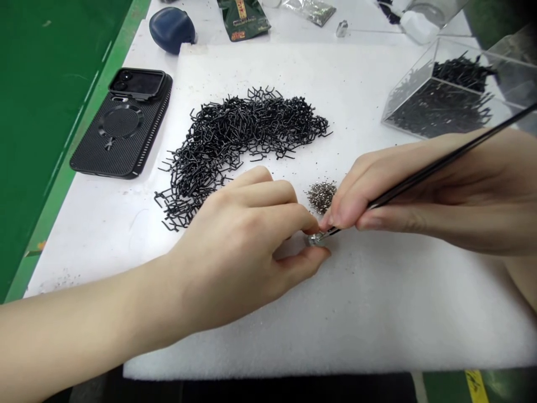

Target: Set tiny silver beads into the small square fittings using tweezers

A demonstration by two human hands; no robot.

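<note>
Between the thumb and index finger of my left hand [247, 240] is a small shiny metal part [314, 239], held low over the white foam sheet [356, 313]. My right hand [419, 196] grips slim black tweezers [423, 172], whose tips touch or nearly touch the metal part. Right behind the fingertips lies a small heap of tiny brownish metal pieces [321, 197]. A curved pile of thin, bent black pieces [251, 126] spreads beyond my left hand.
A black phone [119, 123] lies at the left. At the back are a dark blue rounded object [172, 29], a green packet [244, 19] and a small metal part [342, 28]. A clear box [444, 101] of black pieces stands at the right.
</note>
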